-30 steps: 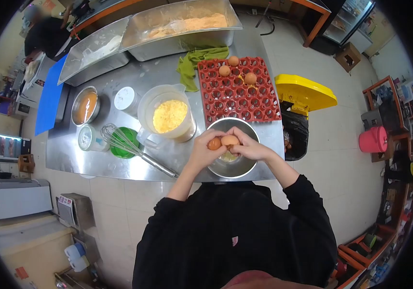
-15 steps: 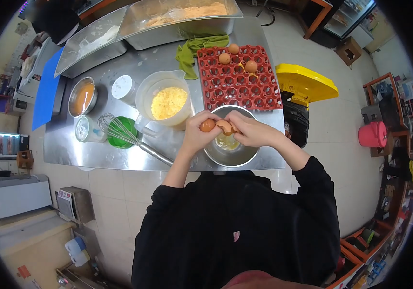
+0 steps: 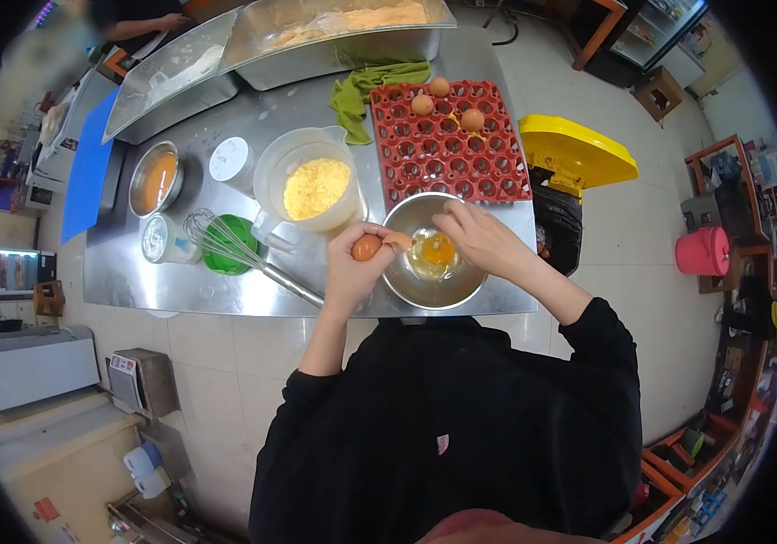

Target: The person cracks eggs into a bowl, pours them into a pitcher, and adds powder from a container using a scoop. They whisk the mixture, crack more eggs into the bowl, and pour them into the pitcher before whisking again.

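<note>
My left hand (image 3: 352,267) is closed around a whole brown egg (image 3: 367,247), with a broken eggshell piece (image 3: 398,240) at its fingertips by the bowl's left rim. A steel bowl (image 3: 457,295) stands at the table's near edge, holding a yolk (image 3: 437,249) and clear egg white. Over the bowl's right side, my right hand (image 3: 486,241) has its fingers curled inward; whatever they hold, if anything, is hidden. Just beyond the bowl lies a red egg tray (image 3: 406,172) bearing brown eggs (image 3: 472,120) at its far part.
Left of the bowl are a whisk (image 3: 266,267), a green bowl (image 3: 243,234), a pitcher (image 3: 266,186) with yellow contents and white-lidded tubs (image 3: 230,160). Metal pans (image 3: 334,63) line the back beside a green cloth (image 3: 352,104). A yellow-lidded bin (image 3: 579,154) stands right. Another person's hand (image 3: 173,21) shows far left.
My hands have moved apart, and a yolk now lies in the bowl. The left hand has drawn back left with the egg and shell piece; the right has shifted right.
</note>
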